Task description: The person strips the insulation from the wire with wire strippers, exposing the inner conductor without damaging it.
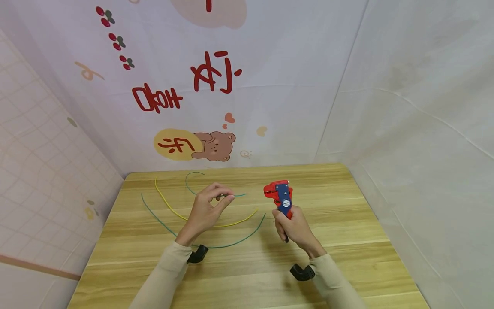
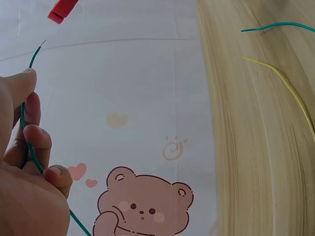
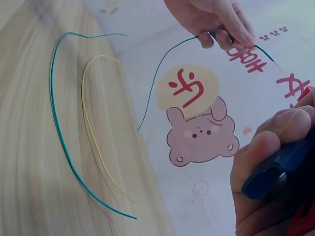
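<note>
Head view: left hand (image 1: 207,208) is pinching a green wire (image 1: 240,195) above the table (image 1: 247,279), near the stripper (image 1: 283,195) the right hand (image 1: 296,228) is gripping; holding close behind the bare tip (image 2: 43,43) is probably steadying it best.

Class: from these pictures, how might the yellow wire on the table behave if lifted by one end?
The yellow wire is probably light, being thin. It likely bends yet keeps some stiffness, since the similar green wire held by the left hand bows smoothly.
</note>
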`<state>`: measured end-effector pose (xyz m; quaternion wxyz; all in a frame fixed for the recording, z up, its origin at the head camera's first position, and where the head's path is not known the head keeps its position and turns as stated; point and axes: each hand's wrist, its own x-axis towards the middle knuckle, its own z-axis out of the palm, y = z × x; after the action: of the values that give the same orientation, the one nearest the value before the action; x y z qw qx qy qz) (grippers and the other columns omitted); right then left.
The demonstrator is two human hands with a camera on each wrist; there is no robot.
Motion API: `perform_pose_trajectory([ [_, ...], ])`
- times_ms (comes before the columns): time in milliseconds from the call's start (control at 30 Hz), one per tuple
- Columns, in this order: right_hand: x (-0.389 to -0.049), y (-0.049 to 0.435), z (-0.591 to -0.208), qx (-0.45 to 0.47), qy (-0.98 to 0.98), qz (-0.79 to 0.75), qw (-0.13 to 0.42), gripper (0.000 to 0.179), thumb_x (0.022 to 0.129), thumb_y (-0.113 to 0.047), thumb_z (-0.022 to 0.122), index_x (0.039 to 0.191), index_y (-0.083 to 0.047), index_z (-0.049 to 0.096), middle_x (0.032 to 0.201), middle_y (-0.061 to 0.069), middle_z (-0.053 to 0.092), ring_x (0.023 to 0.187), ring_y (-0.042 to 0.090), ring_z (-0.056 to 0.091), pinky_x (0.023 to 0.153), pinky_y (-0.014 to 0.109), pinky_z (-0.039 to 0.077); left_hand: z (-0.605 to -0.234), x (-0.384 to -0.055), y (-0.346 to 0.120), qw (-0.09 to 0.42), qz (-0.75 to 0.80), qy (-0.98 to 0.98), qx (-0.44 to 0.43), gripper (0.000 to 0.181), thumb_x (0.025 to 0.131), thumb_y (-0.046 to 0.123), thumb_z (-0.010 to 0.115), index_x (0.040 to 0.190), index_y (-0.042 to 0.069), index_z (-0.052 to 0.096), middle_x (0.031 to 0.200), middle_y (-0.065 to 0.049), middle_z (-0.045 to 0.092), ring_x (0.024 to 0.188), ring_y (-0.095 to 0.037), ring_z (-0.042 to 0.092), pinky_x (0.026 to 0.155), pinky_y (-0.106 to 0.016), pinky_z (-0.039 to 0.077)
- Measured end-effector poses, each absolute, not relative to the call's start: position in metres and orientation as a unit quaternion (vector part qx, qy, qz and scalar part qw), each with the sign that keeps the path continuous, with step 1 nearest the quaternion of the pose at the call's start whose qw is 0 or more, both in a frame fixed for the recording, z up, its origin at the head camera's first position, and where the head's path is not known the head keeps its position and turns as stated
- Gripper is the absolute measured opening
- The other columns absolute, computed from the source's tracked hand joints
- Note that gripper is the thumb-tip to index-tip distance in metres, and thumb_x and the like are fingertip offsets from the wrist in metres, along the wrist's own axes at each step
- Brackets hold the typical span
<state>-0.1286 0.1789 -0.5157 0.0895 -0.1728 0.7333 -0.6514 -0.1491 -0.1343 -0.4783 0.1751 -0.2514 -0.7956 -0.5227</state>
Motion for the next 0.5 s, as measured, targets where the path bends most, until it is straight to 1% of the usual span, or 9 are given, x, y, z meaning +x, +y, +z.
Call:
perform_pose_trajectory([
  [100, -0.128, 0.182, -0.517, -0.166, 0.733, -0.653, 0.091, 0.051, 0.118, -0.014, 0.056, 0.070, 0.005, 0.055, 0.051, 0.021, 0.049, 0.040, 0.011, 0.054, 0.039, 0.031, 0.043, -0.478, -0.149, -0.134, 0.172, -0.524, -0.796, -0.250, 0.009, 0.104, 0.007, 0.081, 0.107, 0.015, 0.085, 0.106, -0.001, 0.078, 0.092, -0.011, 0.063, 0.082, -0.025, 0.051],
  [200, -0.127, 0.185, -0.518, -0.157, 0.732, -0.656, 0.092, 0.051, 0.118, -0.013, 0.056, 0.070, 0.005, 0.054, 0.051, 0.018, 0.049, 0.040, 0.010, 0.054, 0.039, 0.032, 0.044, -0.478, -0.147, -0.134, 0.169, -0.524, -0.799, -0.241, 0.006, 0.105, 0.007, 0.081, 0.108, 0.011, 0.085, 0.107, -0.001, 0.079, 0.092, -0.010, 0.062, 0.081, -0.028, 0.053],
  [300, -0.126, 0.189, -0.519, -0.152, 0.733, -0.657, 0.091, 0.052, 0.118, -0.013, 0.056, 0.069, 0.006, 0.054, 0.052, 0.016, 0.050, 0.040, 0.011, 0.054, 0.039, 0.032, 0.045, -0.478, -0.146, -0.134, 0.165, -0.525, -0.802, -0.232, 0.006, 0.105, 0.008, 0.081, 0.109, 0.010, 0.085, 0.108, 0.000, 0.079, 0.092, -0.010, 0.061, 0.081, -0.031, 0.053],
  [367, -0.126, 0.191, -0.520, -0.151, 0.734, -0.656, 0.090, 0.052, 0.118, -0.013, 0.057, 0.069, 0.006, 0.054, 0.052, 0.019, 0.050, 0.040, 0.012, 0.055, 0.039, 0.034, 0.046, -0.478, -0.146, -0.134, 0.165, -0.526, -0.802, -0.232, 0.006, 0.105, 0.007, 0.080, 0.109, 0.009, 0.085, 0.108, -0.001, 0.078, 0.091, -0.010, 0.060, 0.081, -0.028, 0.052],
  [500, -0.125, 0.195, -0.521, -0.151, 0.738, -0.653, 0.085, 0.052, 0.118, -0.016, 0.059, 0.071, 0.005, 0.055, 0.055, 0.023, 0.051, 0.040, 0.013, 0.056, 0.040, 0.035, 0.048, -0.479, -0.145, -0.135, 0.158, -0.530, -0.801, -0.228, 0.008, 0.105, 0.008, 0.080, 0.111, 0.013, 0.085, 0.111, -0.001, 0.079, 0.092, -0.010, 0.060, 0.081, -0.025, 0.051],
])
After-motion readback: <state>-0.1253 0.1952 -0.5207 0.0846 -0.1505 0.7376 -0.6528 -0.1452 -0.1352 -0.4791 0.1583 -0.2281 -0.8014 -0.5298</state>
